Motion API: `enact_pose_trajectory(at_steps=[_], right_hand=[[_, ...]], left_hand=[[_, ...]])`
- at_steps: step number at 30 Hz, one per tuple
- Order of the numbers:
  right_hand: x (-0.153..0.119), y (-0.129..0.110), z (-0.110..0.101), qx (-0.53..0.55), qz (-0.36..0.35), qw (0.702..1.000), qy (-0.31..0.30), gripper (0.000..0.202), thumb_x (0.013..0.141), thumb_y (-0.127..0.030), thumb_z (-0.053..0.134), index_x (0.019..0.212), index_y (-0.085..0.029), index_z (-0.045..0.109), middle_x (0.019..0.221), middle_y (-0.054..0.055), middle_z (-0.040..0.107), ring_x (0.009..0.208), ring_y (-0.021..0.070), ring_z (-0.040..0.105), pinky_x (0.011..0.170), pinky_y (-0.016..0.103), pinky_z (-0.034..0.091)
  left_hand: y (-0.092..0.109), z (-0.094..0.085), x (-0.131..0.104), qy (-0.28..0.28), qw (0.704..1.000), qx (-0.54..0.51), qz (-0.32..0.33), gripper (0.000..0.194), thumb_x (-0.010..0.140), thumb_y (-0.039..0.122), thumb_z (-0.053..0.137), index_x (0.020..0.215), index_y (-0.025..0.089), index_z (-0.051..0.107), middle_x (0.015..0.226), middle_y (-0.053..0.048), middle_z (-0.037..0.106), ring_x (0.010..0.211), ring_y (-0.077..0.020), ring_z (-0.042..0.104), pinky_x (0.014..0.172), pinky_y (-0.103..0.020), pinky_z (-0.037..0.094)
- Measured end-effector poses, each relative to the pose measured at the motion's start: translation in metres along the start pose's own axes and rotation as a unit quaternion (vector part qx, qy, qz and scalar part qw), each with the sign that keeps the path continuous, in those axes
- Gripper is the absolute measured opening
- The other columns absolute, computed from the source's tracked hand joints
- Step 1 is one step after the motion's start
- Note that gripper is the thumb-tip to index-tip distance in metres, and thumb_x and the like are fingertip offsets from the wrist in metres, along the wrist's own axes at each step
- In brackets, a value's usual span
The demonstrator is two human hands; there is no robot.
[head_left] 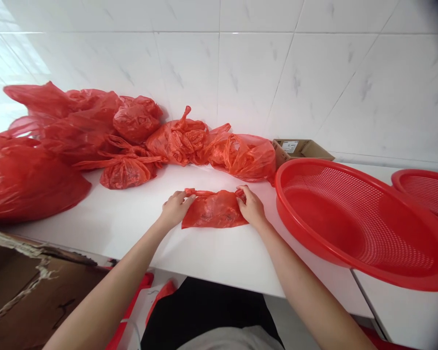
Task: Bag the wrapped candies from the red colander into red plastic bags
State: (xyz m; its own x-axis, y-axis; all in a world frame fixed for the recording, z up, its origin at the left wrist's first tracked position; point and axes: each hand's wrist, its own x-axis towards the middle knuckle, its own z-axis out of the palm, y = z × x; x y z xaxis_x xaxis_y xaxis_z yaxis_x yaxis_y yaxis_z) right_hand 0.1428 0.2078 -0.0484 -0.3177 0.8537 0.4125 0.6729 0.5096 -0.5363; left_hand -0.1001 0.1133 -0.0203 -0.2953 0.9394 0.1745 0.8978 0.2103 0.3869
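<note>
A small red plastic bag (pixel 215 211) lies flat on the white table in front of me, with something dark and indistinct showing through it. My left hand (pixel 177 208) pinches its upper left corner between thumb and fingers. At the upper right corner, my right hand (pixel 251 205) has its fingers closed on the gathered plastic. The bag's top edge is bunched between the two hands. Just behind it sit a knotted red bag (pixel 129 171) and a fuller red bag (pixel 243 158).
Several filled red bags (pixel 76 126) line the tiled wall. A big red perforated basket (pixel 324 218) stands at the right, another basket (pixel 427 187) beyond it. Behind is a small open carton (pixel 308 148). A torn cardboard box (pixel 69 287) is at the lower left.
</note>
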Motion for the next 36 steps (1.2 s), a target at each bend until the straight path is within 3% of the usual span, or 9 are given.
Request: enact_pose_trajectory(at_steps=[5, 7, 9, 12, 15, 18, 24, 36], right_hand=[[-0.003, -0.018, -0.005, -0.012, -0.032, 0.994, 0.107, 0.037, 0.091, -0.028, 0.047, 0.125, -0.015, 0.058, 0.123, 0.015, 0.055, 0.114, 0.0262, 0.050, 0.099, 0.040, 0.040], [-0.006, -0.027, -0.003, -0.021, -0.089, 0.991, 0.098, 0.038, 0.095, -0.029, 0.042, 0.126, -0.015, 0.059, 0.128, 0.015, 0.054, 0.119, 0.0250, 0.048, 0.103, 0.039, 0.038], [-0.009, -0.033, 0.001, -0.044, -0.125, 0.991, 0.034, 0.040, 0.098, -0.031, 0.037, 0.127, -0.016, 0.060, 0.134, 0.013, 0.054, 0.125, 0.0259, 0.045, 0.106, 0.041, 0.035], [-0.014, -0.034, 0.008, -0.091, -0.114, 0.987, -0.070, 0.045, 0.100, -0.033, 0.032, 0.136, -0.018, 0.054, 0.143, 0.011, 0.049, 0.134, 0.0307, 0.039, 0.109, 0.047, 0.032], [-0.015, -0.030, 0.011, -0.105, -0.092, 0.983, -0.118, 0.048, 0.100, -0.032, 0.030, 0.144, -0.019, 0.045, 0.146, 0.010, 0.047, 0.136, 0.0305, 0.038, 0.110, 0.048, 0.031], [-0.012, -0.027, 0.011, -0.103, -0.081, 0.982, -0.136, 0.048, 0.101, -0.032, 0.028, 0.144, -0.020, 0.045, 0.146, 0.008, 0.047, 0.136, 0.0291, 0.038, 0.111, 0.047, 0.030], [-0.008, -0.031, 0.010, -0.119, -0.059, 0.980, -0.151, 0.047, 0.100, -0.031, 0.029, 0.143, -0.022, 0.047, 0.148, 0.008, 0.045, 0.137, 0.0293, 0.036, 0.112, 0.046, 0.029], [-0.013, -0.031, 0.012, -0.128, -0.064, 0.980, -0.135, 0.048, 0.100, -0.032, 0.028, 0.143, -0.020, 0.047, 0.147, 0.010, 0.045, 0.137, 0.0318, 0.035, 0.110, 0.049, 0.029]], left_hand=[[0.029, 0.002, 0.000, 0.074, 0.996, -0.047, 0.025, 0.056, 0.092, 0.048, 0.046, 0.143, 0.025, 0.039, 0.133, -0.011, 0.054, 0.119, -0.0263, 0.054, 0.098, -0.042, 0.042], [0.042, 0.007, 0.003, 0.093, 0.993, -0.055, 0.044, 0.061, 0.092, 0.044, 0.047, 0.147, 0.023, 0.032, 0.136, -0.012, 0.051, 0.121, -0.0264, 0.052, 0.102, -0.043, 0.040], [0.053, 0.013, 0.007, 0.087, 0.992, -0.054, 0.073, 0.056, 0.092, 0.040, 0.049, 0.145, 0.025, 0.038, 0.137, -0.011, 0.051, 0.121, -0.0263, 0.052, 0.104, -0.043, 0.038], [0.059, 0.021, 0.015, 0.039, 0.993, -0.040, 0.107, 0.038, 0.091, 0.032, 0.051, 0.127, 0.026, 0.060, 0.133, -0.008, 0.055, 0.117, -0.0280, 0.054, 0.102, -0.044, 0.041], [0.057, 0.026, 0.020, -0.003, 0.993, -0.031, 0.111, 0.031, 0.091, 0.029, 0.048, 0.113, 0.024, 0.069, 0.118, -0.010, 0.063, 0.106, -0.0277, 0.059, 0.095, -0.042, 0.046], [0.052, 0.028, 0.026, -0.027, 0.994, -0.032, 0.105, 0.031, 0.092, 0.027, 0.046, 0.109, 0.023, 0.071, 0.105, -0.009, 0.065, 0.099, -0.0255, 0.061, 0.092, -0.038, 0.047], [0.048, 0.032, 0.035, -0.058, 0.993, -0.044, 0.092, 0.027, 0.091, 0.029, 0.046, 0.103, 0.023, 0.069, 0.099, -0.007, 0.066, 0.089, -0.0217, 0.064, 0.083, -0.032, 0.049], [0.047, 0.036, 0.030, -0.044, 0.996, -0.033, 0.076, 0.026, 0.091, 0.030, 0.044, 0.104, 0.023, 0.066, 0.097, -0.008, 0.065, 0.081, -0.0228, 0.064, 0.074, -0.034, 0.047]])
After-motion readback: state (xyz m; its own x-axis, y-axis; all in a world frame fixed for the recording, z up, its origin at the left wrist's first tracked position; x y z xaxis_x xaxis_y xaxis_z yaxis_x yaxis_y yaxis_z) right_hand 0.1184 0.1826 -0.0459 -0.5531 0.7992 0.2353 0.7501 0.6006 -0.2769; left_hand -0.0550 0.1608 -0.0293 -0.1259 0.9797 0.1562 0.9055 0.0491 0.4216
